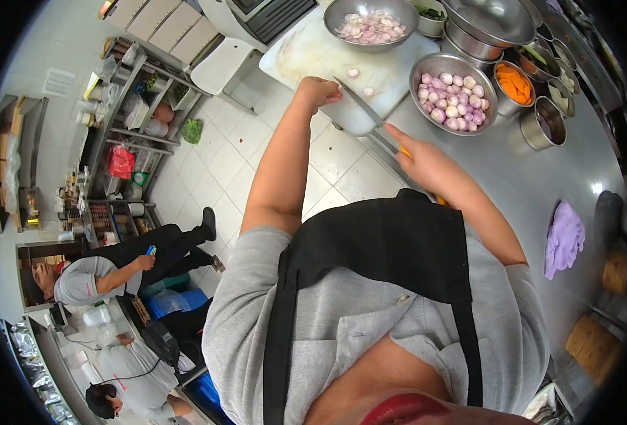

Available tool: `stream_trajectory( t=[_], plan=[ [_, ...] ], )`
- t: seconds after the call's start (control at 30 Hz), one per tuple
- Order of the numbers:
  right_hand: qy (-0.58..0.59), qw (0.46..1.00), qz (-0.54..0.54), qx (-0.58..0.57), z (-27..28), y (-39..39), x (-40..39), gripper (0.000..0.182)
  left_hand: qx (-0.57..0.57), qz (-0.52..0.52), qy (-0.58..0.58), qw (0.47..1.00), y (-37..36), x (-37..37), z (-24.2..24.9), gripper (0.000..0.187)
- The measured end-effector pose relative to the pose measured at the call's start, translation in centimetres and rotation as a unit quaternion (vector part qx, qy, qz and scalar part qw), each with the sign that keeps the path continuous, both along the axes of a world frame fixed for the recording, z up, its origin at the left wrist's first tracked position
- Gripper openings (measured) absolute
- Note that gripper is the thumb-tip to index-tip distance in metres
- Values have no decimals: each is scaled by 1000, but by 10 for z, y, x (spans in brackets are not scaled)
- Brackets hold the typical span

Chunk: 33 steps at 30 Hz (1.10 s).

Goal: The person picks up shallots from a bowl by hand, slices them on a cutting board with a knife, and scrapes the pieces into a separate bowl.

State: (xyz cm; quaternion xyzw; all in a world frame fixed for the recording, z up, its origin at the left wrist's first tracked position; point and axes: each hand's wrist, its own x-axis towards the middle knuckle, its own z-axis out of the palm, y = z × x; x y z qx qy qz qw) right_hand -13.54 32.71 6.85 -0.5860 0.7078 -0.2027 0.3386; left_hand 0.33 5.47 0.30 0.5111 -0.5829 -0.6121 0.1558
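My right hand [423,164] is wrapped round the yellow handle of a knife [359,101], its index finger stretched along the blade. The blade points up and left, over the edge of a white cutting board [292,64]. At the knife's tip, my left hand [318,93] is closed with its fingers curled together; whatever they hold is hidden. A cut shallot piece [352,72] lies on the board, with another beside the blade. Beyond stands a metal bowl [335,32] of sliced shallots. To the right, another metal bowl [420,113] contains whole peeled shallots [453,103].
A metal pot of cut carrots [514,85], a small metal pot [542,124] and stacked bowls [487,21] crowd the steel table [483,170]. A purple glove [565,239] lies at right. Two people [94,280] are at left, near shelves [129,106].
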Motion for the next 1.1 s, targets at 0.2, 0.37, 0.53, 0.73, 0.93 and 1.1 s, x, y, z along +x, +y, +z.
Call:
stream_trajectory(
  t=[0.2, 0.37, 0.53, 0.73, 0.93, 1.1],
  plan=[
    [-2, 1000, -3, 18, 3, -4, 0, 57, 10, 24, 54, 998, -6, -1, 2, 18],
    [-12, 1000, -1, 7, -1, -4, -3, 58, 1, 39, 83, 996, -6, -2, -12, 15],
    [-15, 1000, -2, 10, -2, -5, -2, 58, -48, 22, 57, 997, 3, -1, -6, 19],
    [-11, 1000, -2, -7, -7, -4, -3, 57, -10, 47, 87, 995, -7, -3, -14, 23],
    [-36, 998, -14, -39, -7, 5, -1, 55, 12, 50, 69, 996, -2, -6, -8, 19],
    [-31, 999, -11, -43, -4, 10, 2, 53, 50, 29, 79, 995, -14, -6, -12, 21]
  ],
)
